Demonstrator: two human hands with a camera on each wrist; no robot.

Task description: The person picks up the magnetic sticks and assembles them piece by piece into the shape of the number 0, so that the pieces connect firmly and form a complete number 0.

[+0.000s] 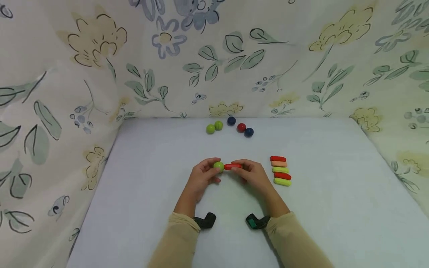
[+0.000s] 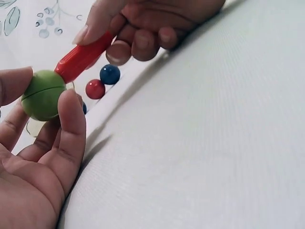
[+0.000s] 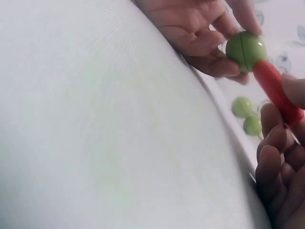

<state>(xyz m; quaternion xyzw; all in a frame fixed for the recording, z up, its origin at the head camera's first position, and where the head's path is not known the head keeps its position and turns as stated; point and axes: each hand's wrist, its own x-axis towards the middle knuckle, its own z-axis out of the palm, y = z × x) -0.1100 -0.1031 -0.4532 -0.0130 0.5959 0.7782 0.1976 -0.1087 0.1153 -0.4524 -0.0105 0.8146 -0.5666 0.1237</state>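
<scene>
Hold the red stick [image 1: 228,166] in line with the center of the green ball [image 1: 219,166], so that any push you make runs straight along its length. Your left hand [image 1: 198,178] has the ball pinched between thumb and fingertips; your right hand [image 1: 255,175] clamps the stick the same way, thumb against fingers, leaving the end toward the ball free. That is a sound hold, in my judgement: brace the ball with your left hand and let your right supply a slow, even press. A ball this smooth could well roll in your fingertips if you push off-center, so grip it firmly on opposite sides.

Both pieces are held up over the white table [image 1: 151,208], between your two hands, ball on the left and stick on the right, end meeting ball. Whether the end sits inside the ball or merely touches it, you cannot tell from these views. The ball is round and glossy, with a thin dark seam across it that shows in both wrist views. The stick is bright red and short, its sides looking faceted from the left wrist, with your right fingers covering its far part.
</scene>
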